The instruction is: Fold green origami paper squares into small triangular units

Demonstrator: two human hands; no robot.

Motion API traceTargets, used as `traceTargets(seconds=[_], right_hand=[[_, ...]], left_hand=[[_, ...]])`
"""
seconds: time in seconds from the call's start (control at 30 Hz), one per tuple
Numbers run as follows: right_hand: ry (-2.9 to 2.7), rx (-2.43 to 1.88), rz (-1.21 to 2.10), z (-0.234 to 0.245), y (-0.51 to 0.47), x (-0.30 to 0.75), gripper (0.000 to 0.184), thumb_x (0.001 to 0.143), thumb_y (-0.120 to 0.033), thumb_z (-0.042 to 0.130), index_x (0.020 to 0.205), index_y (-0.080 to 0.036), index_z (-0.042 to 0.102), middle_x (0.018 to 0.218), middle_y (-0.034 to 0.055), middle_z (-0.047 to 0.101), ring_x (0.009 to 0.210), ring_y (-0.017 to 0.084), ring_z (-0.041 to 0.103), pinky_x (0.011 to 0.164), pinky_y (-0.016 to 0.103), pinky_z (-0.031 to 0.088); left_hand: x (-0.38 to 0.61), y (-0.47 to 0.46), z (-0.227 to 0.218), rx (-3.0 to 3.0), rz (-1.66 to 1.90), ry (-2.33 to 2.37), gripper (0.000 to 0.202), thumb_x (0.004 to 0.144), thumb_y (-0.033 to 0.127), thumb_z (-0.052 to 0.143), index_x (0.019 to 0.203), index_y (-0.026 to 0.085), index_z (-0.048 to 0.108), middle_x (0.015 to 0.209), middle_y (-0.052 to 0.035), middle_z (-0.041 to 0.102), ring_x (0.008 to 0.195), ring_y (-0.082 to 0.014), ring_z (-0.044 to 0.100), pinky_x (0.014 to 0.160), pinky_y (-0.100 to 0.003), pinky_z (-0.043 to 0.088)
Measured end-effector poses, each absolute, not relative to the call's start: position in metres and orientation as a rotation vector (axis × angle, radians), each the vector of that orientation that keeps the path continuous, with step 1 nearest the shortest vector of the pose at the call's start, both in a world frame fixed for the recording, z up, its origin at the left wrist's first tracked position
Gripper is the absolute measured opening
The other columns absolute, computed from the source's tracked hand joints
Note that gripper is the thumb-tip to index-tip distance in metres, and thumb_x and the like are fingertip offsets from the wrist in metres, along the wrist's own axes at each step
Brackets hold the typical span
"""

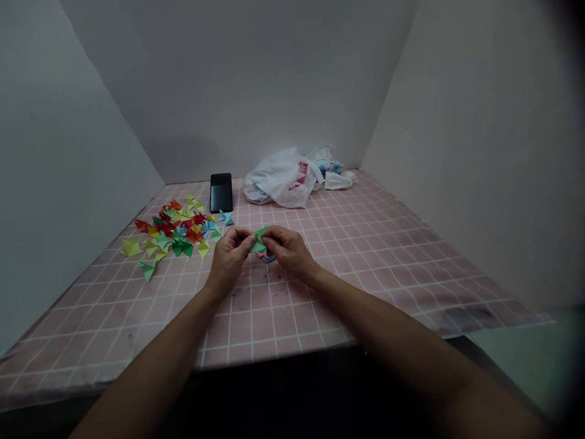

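Over the middle of the pink checked table [375,244], my left hand [228,255] and my right hand [289,249] meet, fingers pinched on a small green folded paper piece [259,241] held between them. Just under my right hand, a few more paper pieces [267,258], pink and blue, lie on the table, partly hidden. A pile of folded paper triangles [176,230] in red, yellow, green and blue spreads out to the left of my left hand.
A black phone [221,192] lies flat behind the pile. A crumpled white plastic bag [286,177] sits at the back near the wall. Grey walls close in on the left, back and right. The table's front edge runs below my forearms.
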State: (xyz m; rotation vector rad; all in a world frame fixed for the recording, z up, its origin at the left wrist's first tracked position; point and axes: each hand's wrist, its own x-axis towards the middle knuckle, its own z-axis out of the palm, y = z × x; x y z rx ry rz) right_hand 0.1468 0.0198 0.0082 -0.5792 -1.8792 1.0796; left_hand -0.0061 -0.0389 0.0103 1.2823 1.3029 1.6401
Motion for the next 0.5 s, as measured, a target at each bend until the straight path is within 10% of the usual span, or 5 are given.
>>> traceTargets(seconds=[0.5], right_hand=[[-1.791, -0.554, 1.328, 0.0037, 0.0203, 0.1479, 0.030, 0.095, -0.045, 0.052, 0.079, -0.020, 0.056, 0.071, -0.0010, 0.058, 0.061, 0.012, 0.057, 0.061, 0.025, 0.046]], left_hand=[[-0.0067, -0.0392, 0.0117, 1.327, 1.639, 1.284, 0.021, 0.076, 0.034, 0.078, 0.080, 0.018, 0.065, 0.076, 0.0008, 0.061, 0.068, -0.0127, 0.055, 0.065, -0.025, 0.046]])
